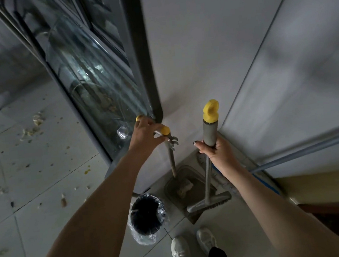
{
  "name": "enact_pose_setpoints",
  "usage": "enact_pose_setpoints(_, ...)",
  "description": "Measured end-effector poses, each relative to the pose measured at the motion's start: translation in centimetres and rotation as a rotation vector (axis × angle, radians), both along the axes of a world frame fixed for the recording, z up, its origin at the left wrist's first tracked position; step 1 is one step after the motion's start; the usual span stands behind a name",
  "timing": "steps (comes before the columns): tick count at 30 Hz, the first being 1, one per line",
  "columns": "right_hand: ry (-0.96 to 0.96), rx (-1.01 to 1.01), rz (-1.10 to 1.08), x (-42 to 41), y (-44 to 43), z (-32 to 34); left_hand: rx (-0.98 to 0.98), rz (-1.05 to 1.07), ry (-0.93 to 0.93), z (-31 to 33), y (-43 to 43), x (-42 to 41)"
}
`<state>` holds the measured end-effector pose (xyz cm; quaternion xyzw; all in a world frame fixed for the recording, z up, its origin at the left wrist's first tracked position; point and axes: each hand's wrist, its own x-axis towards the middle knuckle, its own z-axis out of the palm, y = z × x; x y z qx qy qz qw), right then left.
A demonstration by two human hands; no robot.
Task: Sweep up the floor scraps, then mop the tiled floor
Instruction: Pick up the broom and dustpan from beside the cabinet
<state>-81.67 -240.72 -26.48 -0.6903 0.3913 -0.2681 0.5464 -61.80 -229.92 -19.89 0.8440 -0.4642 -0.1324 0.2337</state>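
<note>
Forearms (113, 196) stretch out: right hand (218, 150) clamps the broom (210, 132) shaft, left hand (144, 135) curls round the dustpan (194, 177) handle. Scraps (37, 120) lie well left. Pan seems loaded: tilt it lifting, it spills.

Grey broom (208, 178) and dustpan (182, 186) handles, yellow-capped; bin (147, 215) liner seemingly black; white shoes (193, 244).

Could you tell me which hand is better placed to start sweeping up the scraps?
Right. The right hand grips the broom by its grey handle, so it can sweep. The left hand holds the dustpan handle, nearer the scraps on the tiles to the left.
</note>
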Motion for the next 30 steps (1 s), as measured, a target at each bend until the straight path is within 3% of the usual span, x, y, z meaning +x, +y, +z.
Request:
enact_pose_setpoints(4, 0.028, -0.054, 0.005, -0.2, -0.1, 0.6, 0.001, -0.140, -0.113, 0.8, 0.5, 0.3)
enact_pose_setpoints(7, 0.029, -0.058, -0.008, -0.4, -0.1, 0.6, 0.036, -0.229, -0.034, 0.8, 0.7, 0.3)
enact_pose_setpoints(20, 0.034, 0.035, 0.011, -0.8, 0.4, -0.9, 0.508, -0.477, 0.048, 1.6, 2.4, 1.2)
enact_pose_setpoints(23, 0.034, 0.049, 0.033, -0.7, 0.6, -0.8, 0.635, -0.559, -0.026, 1.9, 2.4, 1.2)
enact_pose_setpoints(27, 0.032, 0.029, 0.054, -0.7, 1.3, 0.1, 0.664, -0.560, 0.087, 1.8, 3.2, 1.2)
enact_pose_setpoints(30, -0.011, 0.044, 0.059, -0.8, 1.9, 0.8, 0.634, -0.567, 0.062, 1.4, 3.6, 0.9)
